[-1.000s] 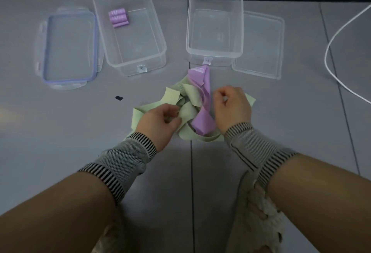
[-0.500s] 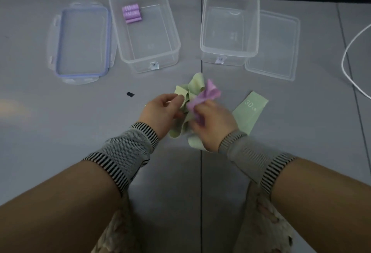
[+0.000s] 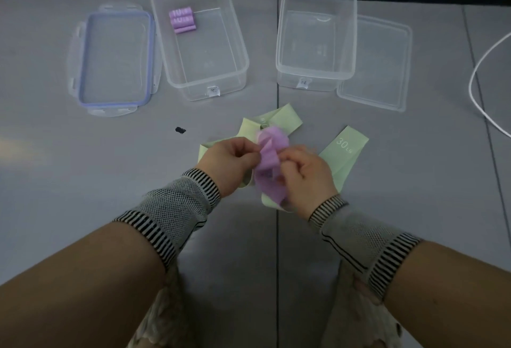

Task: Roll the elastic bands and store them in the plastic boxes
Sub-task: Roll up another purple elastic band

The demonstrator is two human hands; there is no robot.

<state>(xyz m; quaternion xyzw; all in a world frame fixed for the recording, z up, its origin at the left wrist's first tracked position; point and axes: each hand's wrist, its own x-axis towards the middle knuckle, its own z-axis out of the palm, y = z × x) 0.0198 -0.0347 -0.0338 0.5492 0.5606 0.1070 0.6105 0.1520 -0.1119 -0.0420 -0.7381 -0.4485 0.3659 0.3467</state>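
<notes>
head view, both hands (image 3: 231,163) (image 3: 307,176) pinching purple band (image 3: 269,159)

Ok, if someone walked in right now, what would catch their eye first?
Probably the purple band bunched up between the left hand and the right hand, at the middle of the table, with green bands lying loose under and behind it. Next, the rolled purple bands in the far corner of the left box, while the right box looks empty.
</notes>
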